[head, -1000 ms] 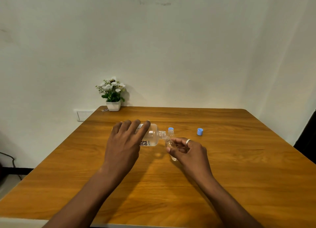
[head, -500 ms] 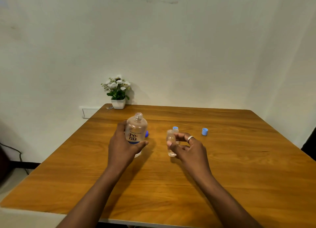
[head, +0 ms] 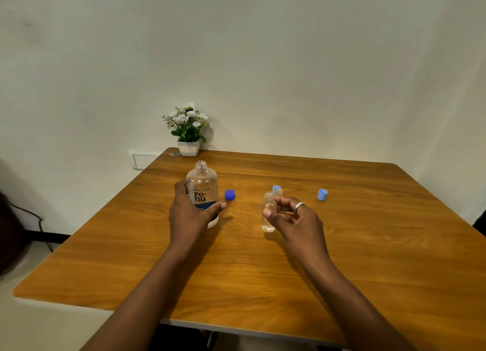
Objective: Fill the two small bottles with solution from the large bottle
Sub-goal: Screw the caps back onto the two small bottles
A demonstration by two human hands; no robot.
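The large clear bottle [head: 202,190], labelled "re-nu" and uncapped, stands upright on the wooden table [head: 263,271] with my left hand [head: 189,214] wrapped around its lower half. My right hand [head: 294,219] grips one small clear bottle [head: 268,214], upright and open-topped, between thumb and fingers; its base is at the tabletop. A second small bottle [head: 278,192] stands just behind, mostly hidden by my fingers. A dark blue cap [head: 229,194] lies right of the large bottle. Two light blue caps lie farther off: one cap [head: 275,188] behind the small bottles, another cap [head: 322,194] to the right.
A small white pot of white flowers [head: 188,133] sits at the table's far left corner against the wall. A wall socket [head: 143,160] and a black cable [head: 34,219] are left of the table. The table's near edge runs across the bottom.
My left hand has tipped the large bottle back from horizontal to upright and set it down to the left. My right hand has kept hold of the small bottle.
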